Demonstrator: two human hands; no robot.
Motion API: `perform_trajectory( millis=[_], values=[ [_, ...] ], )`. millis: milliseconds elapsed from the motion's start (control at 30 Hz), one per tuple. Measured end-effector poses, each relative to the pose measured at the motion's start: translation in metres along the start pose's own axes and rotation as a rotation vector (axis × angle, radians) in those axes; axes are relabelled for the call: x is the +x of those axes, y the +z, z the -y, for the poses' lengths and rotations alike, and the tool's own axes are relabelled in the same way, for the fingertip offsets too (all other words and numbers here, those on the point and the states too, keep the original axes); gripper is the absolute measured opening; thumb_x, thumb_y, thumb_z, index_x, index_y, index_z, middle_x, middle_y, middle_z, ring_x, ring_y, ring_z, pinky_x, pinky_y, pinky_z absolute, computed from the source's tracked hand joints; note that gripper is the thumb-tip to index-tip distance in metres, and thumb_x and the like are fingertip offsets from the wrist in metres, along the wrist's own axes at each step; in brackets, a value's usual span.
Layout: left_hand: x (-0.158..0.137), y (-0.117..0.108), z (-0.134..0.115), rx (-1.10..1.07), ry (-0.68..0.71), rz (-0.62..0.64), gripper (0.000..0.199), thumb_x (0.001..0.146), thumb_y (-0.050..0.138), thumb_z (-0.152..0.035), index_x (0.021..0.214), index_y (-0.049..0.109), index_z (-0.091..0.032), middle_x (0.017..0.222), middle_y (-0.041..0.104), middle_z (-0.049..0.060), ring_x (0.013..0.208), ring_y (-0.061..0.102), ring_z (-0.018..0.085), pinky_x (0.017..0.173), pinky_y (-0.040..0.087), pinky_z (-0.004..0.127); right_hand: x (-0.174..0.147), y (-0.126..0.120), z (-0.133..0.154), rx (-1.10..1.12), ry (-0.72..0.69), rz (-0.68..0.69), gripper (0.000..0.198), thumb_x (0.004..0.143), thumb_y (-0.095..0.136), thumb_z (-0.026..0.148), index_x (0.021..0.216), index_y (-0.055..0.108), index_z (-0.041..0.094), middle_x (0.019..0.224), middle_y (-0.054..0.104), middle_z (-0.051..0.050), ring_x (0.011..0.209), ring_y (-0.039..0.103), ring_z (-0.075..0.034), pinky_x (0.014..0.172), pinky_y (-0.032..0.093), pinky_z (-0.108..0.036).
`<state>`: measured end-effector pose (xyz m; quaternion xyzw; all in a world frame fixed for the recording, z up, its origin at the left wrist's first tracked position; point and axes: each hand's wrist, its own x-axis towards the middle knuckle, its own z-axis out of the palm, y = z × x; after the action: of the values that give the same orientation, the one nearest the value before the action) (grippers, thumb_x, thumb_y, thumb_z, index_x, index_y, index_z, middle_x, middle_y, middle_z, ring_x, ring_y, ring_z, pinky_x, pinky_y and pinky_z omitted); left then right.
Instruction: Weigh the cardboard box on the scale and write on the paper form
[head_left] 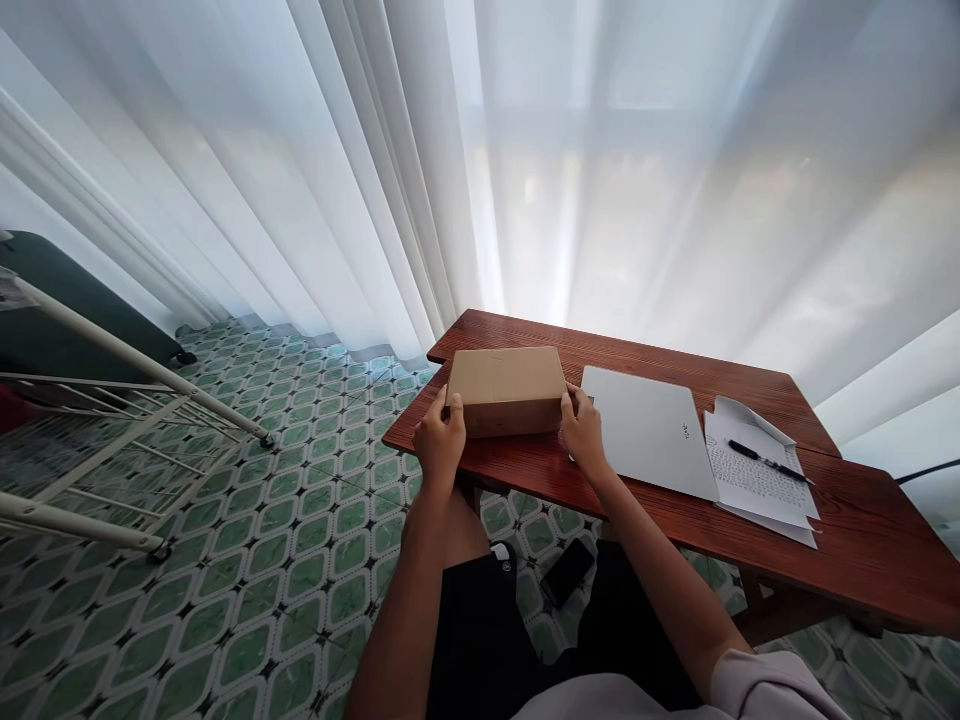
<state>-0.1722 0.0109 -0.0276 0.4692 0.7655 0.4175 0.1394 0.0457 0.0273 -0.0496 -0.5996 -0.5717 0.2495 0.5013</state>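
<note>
A closed brown cardboard box point(508, 385) is at the left part of the reddish-brown wooden table point(525, 462). My left hand point(440, 440) grips its left end, thumb on the near side. At the opposite end, my right hand point(582, 425) is closed on the near right corner, thumb against the front face. Some fingers of both hands are hidden behind the box. Whether the box rests fully on the tabletop or is slightly raised, I cannot tell. Just right of my right hand lies a closed silver laptop point(649, 425).
Handwritten papers point(757, 485) with a black pen point(769, 460) on them lie right of the laptop. A white wheeled rack point(172, 420) stands at left on the green tiled floor point(315, 540). White curtains point(570, 180) hang behind the table. A dark flat object point(568, 572) is below, between the legs.
</note>
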Motion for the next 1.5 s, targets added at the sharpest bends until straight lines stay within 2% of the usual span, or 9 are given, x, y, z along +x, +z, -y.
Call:
perform_trajectory(
  millis=[200, 400, 700, 767, 867, 967, 1167, 1267, 1500],
  values=[
    [-0.001, 0.004, 0.006, 0.013, 0.023, -0.037, 0.045, 0.101, 0.048, -0.041, 0.14, 0.062, -0.024, 0.132, 0.066, 0.009, 0.122, 0.062, 0.034, 0.106, 0.046, 0.046, -0.002, 0.0, -0.004, 0.014, 0.016, 0.021, 0.051, 0.098, 0.037, 0.049, 0.129, 0.064, 0.018, 0.118, 0.074, -0.013, 0.103, 0.07, -0.029, 0.089, 0.054, -0.042],
    [-0.004, 0.007, 0.01, 0.024, 0.033, -0.056, 0.045, 0.101, 0.049, -0.039, 0.14, 0.061, -0.021, 0.132, 0.066, 0.01, 0.123, 0.062, 0.035, 0.107, 0.045, 0.046, -0.005, 0.001, -0.003, 0.027, -0.004, 0.005, 0.048, 0.098, 0.038, 0.045, 0.126, 0.064, 0.017, 0.121, 0.073, -0.014, 0.111, 0.069, -0.028, 0.092, 0.054, -0.04],
    [-0.009, 0.011, 0.01, 0.093, 0.046, -0.088, 0.049, 0.101, 0.047, -0.041, 0.145, 0.055, -0.022, 0.129, 0.067, 0.012, 0.118, 0.065, 0.033, 0.1, 0.049, 0.044, -0.004, -0.002, -0.007, -0.001, -0.039, 0.054, 0.045, 0.1, 0.037, 0.045, 0.128, 0.061, 0.02, 0.122, 0.072, -0.012, 0.107, 0.071, -0.027, 0.09, 0.056, -0.04],
    [-0.012, 0.013, 0.009, 0.083, 0.206, -0.229, 0.052, 0.1, 0.048, -0.037, 0.148, 0.049, -0.018, 0.135, 0.063, 0.014, 0.126, 0.059, 0.031, 0.104, 0.047, 0.042, -0.003, -0.005, -0.009, -0.017, -0.058, 0.078, 0.044, 0.1, 0.037, 0.043, 0.13, 0.061, 0.022, 0.125, 0.072, -0.011, 0.108, 0.071, -0.027, 0.092, 0.055, -0.041],
    [-0.02, 0.016, 0.002, 0.07, 0.576, -0.477, 0.048, 0.097, 0.05, -0.027, 0.142, 0.049, -0.01, 0.136, 0.059, 0.019, 0.132, 0.052, 0.029, 0.113, 0.04, 0.042, -0.003, -0.015, -0.013, -0.044, -0.096, 0.095, 0.045, 0.099, 0.039, 0.042, 0.135, 0.059, 0.024, 0.136, 0.067, -0.009, 0.119, 0.066, -0.027, 0.1, 0.052, -0.045],
    [-0.032, 0.02, -0.015, 0.057, 0.851, -0.521, 0.04, 0.093, 0.052, -0.018, 0.133, 0.052, -0.01, 0.123, 0.063, 0.02, 0.124, 0.056, 0.028, 0.11, 0.041, 0.044, -0.006, -0.034, -0.017, -0.083, -0.146, 0.053, 0.046, 0.099, 0.04, 0.04, 0.136, 0.059, 0.022, 0.137, 0.065, -0.01, 0.124, 0.061, -0.028, 0.106, 0.048, -0.048],
    [-0.067, 0.04, -0.066, -0.03, 1.245, -0.366, 0.043, 0.087, 0.053, -0.01, 0.129, 0.047, -0.019, 0.098, 0.065, 0.011, 0.093, 0.065, 0.022, 0.084, 0.05, 0.034, -0.019, -0.096, -0.029, -0.143, -0.206, -0.081, 0.035, 0.099, 0.041, 0.038, 0.107, 0.07, 0.021, 0.11, 0.073, -0.01, 0.108, 0.062, -0.026, 0.098, 0.049, -0.044],
    [-0.091, 0.057, -0.088, -0.111, 1.404, -0.242, 0.049, 0.084, 0.052, -0.006, 0.131, 0.046, -0.021, 0.094, 0.064, 0.007, 0.087, 0.062, 0.019, 0.078, 0.05, 0.031, -0.026, -0.132, -0.044, -0.257, -0.242, -0.181, 0.033, 0.101, 0.041, 0.037, 0.099, 0.069, 0.021, 0.101, 0.073, -0.008, 0.099, 0.061, -0.025, 0.092, 0.048, -0.041],
    [-0.151, 0.106, -0.108, -0.198, 1.705, 0.001, 0.042, 0.083, 0.054, -0.006, 0.123, 0.051, -0.02, 0.092, 0.064, 0.004, 0.08, 0.058, 0.017, 0.07, 0.045, 0.029, -0.043, -0.224, -0.098, -0.565, -0.275, -0.215, 0.035, 0.099, 0.049, 0.048, 0.089, 0.069, 0.021, 0.084, 0.068, -0.007, 0.085, 0.059, -0.024, 0.084, 0.044, -0.038]
  ],
)
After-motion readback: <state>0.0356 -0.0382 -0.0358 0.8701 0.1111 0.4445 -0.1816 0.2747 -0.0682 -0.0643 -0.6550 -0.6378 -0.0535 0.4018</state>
